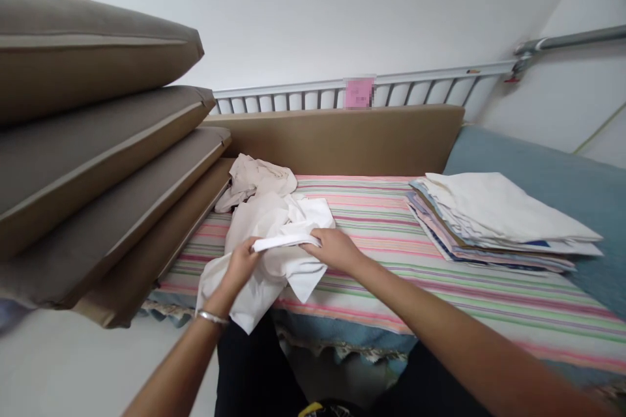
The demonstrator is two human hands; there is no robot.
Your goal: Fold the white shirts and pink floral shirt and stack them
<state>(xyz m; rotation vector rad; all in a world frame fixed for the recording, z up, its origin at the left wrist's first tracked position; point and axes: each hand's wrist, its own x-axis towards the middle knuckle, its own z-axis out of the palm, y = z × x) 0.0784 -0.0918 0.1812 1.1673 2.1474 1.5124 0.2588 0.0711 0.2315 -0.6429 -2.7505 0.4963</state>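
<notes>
My left hand (240, 264) and my right hand (335, 247) are both closed on a white cloth (303, 272). Between them a narrow band of it is stretched, and the loose part hangs down over the bed's front edge, its corners pointing toward my lap. A silver bracelet (212, 317) circles my left wrist. Just behind the cloth lies a crumpled off-white fabric (261, 176), resting on the striped bed sheet (372, 234). Whether the white cloth is a shirt or some other piece cannot be made out.
Large brown cushions (147, 114) are piled at the left, overhanging the bed. A stack of folded cloths (508, 215) lies at the right. Behind the bed a long brown cushion (337, 140) leans against a white radiator (430, 78). A grey pipe (581, 39) runs along the right wall.
</notes>
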